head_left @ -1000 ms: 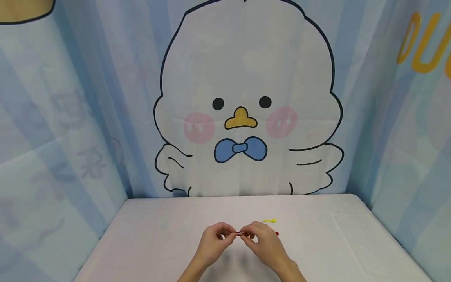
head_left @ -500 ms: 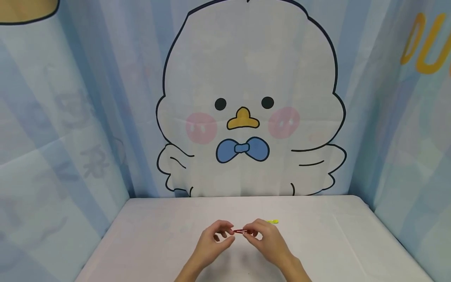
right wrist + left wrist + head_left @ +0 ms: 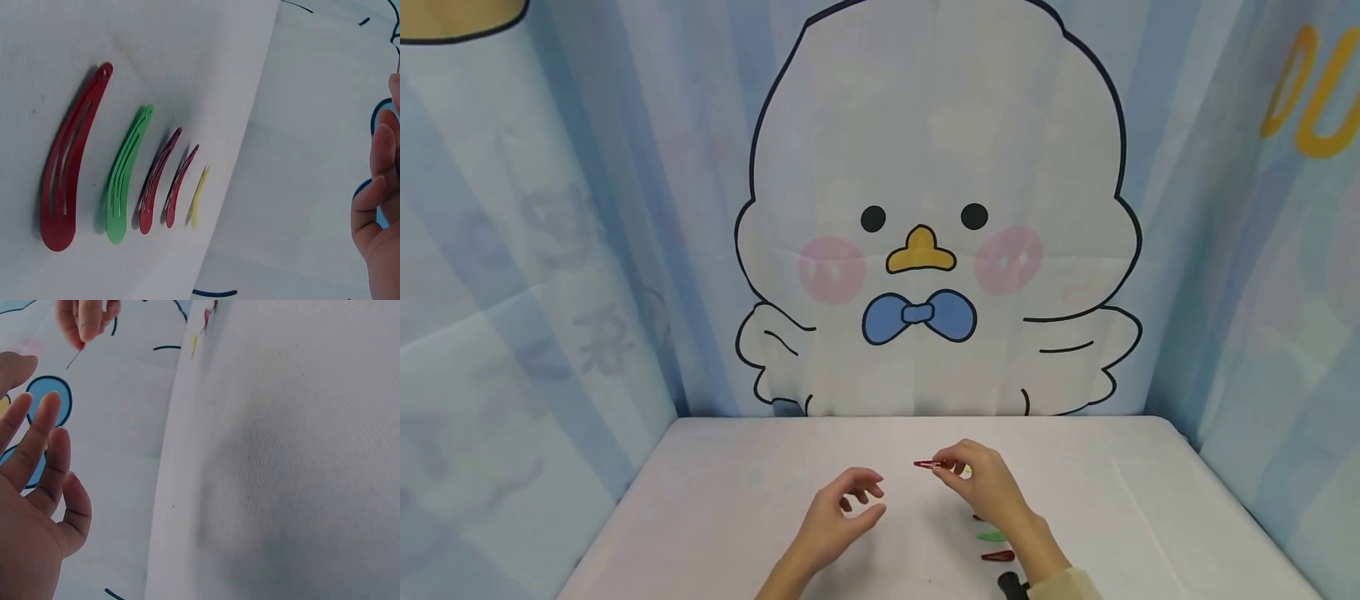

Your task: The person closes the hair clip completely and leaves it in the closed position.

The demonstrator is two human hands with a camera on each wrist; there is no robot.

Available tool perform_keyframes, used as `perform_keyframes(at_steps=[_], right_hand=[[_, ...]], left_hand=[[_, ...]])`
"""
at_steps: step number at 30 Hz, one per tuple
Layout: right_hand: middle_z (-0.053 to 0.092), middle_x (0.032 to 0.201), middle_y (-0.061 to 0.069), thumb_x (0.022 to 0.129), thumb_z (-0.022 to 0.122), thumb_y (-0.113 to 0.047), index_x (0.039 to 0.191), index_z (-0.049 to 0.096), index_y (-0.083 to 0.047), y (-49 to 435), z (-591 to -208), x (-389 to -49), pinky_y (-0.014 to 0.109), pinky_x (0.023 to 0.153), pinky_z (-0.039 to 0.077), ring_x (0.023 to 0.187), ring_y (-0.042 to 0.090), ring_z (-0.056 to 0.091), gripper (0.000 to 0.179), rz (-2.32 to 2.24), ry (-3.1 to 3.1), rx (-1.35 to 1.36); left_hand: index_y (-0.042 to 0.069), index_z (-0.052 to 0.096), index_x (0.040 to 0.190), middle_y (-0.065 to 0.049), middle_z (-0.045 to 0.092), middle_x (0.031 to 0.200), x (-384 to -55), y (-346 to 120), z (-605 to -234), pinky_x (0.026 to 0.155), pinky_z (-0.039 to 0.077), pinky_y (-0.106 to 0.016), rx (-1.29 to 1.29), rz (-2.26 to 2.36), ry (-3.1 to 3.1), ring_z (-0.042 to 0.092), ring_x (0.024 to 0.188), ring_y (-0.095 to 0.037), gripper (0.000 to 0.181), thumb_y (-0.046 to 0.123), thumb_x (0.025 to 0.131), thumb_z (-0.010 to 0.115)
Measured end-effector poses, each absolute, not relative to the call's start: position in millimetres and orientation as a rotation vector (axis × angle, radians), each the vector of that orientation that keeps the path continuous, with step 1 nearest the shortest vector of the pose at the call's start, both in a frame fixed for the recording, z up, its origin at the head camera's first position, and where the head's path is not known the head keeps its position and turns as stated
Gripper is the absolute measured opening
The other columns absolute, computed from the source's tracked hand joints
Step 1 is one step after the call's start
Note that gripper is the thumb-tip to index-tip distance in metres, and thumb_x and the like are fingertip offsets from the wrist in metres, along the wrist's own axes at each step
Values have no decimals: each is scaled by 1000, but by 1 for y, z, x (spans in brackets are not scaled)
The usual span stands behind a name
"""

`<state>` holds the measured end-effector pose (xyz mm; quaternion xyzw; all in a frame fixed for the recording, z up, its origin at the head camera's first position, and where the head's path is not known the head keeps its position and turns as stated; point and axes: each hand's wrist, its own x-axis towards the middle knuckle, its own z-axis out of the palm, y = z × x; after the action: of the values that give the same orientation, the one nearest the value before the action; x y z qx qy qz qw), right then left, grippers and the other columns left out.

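Observation:
My right hand [image 3: 981,482] pinches a dark red snap hair clip [image 3: 927,464] between thumb and fingertips, raised over the table with one end pointing left. To its left, my left hand [image 3: 835,518] hovers with fingers loosely bent and thumb apart, holding nothing. Below the right forearm, a row of snap clips lies on the table. The right wrist view shows them side by side: a large red clip [image 3: 67,162], a green clip [image 3: 128,178], a dark red clip [image 3: 159,184], another dark red clip [image 3: 181,187] and a yellow clip [image 3: 199,199].
A white-covered table [image 3: 737,492] spreads under both hands. Behind it hangs a cloth backdrop [image 3: 925,150] printed with a cartoon bird, with matching curtains at both sides. A black object [image 3: 1011,586] shows at the bottom, beside the right sleeve [image 3: 1063,586].
Both hands were at the red clip; the left let go. The right carried it away from the left hand, toward the far side of the table. More clips below now show.

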<state>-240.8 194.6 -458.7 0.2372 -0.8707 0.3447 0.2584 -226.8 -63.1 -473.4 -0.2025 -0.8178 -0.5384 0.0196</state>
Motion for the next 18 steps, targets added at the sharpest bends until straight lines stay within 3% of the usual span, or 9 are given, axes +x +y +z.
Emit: perform_keyframes(at_steps=[9, 13, 18], right_hand=[[62, 84, -13, 88, 80, -14, 94, 76, -17, 204, -462, -261, 26, 65, 47, 74, 7, 55, 8, 968, -2609, 488], [60, 82, -12, 89, 79, -16, 93, 76, -18, 205, -467, -266, 27, 63, 45, 74, 9, 52, 5, 1007, -2677, 426], [59, 80, -10, 87, 80, -14, 89, 76, -18, 205, -473, -272, 28, 62, 43, 71, 11, 50, 7, 1010, -2731, 370]], left_hand=[[12, 65, 116, 6, 68, 98, -223, -74, -470, 76, 47, -37, -632, -1680, -2528, 60, 91, -24, 29, 17, 90, 77], [12, 65, 116, 6, 68, 99, -222, -81, -469, 76, 47, -38, -628, -1664, -2516, 60, 92, -27, 28, 17, 91, 76], [11, 66, 117, 8, 68, 98, -223, -87, -470, 76, 48, -38, -624, -1631, -2525, 60, 91, -21, 29, 19, 91, 76]])
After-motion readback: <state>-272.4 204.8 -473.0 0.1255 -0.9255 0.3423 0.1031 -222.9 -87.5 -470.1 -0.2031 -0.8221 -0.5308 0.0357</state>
